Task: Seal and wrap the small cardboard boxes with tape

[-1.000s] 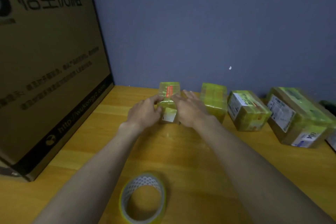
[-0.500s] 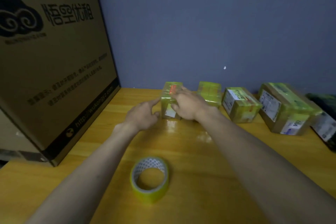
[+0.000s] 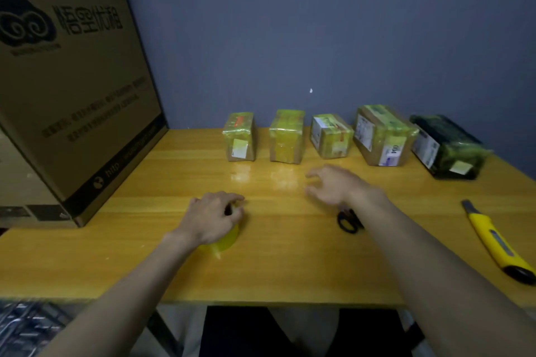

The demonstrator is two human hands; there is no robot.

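Several tape-wrapped boxes stand in a row at the back of the wooden table (image 3: 290, 264). The leftmost box (image 3: 240, 136) is upright, with a white label low on its front. Beside it stand a second box (image 3: 286, 136), a third box (image 3: 330, 136), a larger box (image 3: 383, 135) and a dark wrapped package (image 3: 446, 146). My left hand (image 3: 213, 217) rests on the yellow tape roll (image 3: 226, 240), fingers curled over it. My right hand (image 3: 333, 185) hovers over the table in front of the boxes, fingers spread, holding nothing.
A big brown printed carton (image 3: 72, 90) leans at the left. Black scissors (image 3: 348, 220) lie partly under my right wrist. A yellow utility knife (image 3: 493, 240) lies at the right edge. The blue wall is close behind the boxes.
Both hands let go of the leftmost box and pulled back toward me. My left hand dropped onto the tape roll. The camera tilted, bringing the scissors, knife and table's front edge into view.
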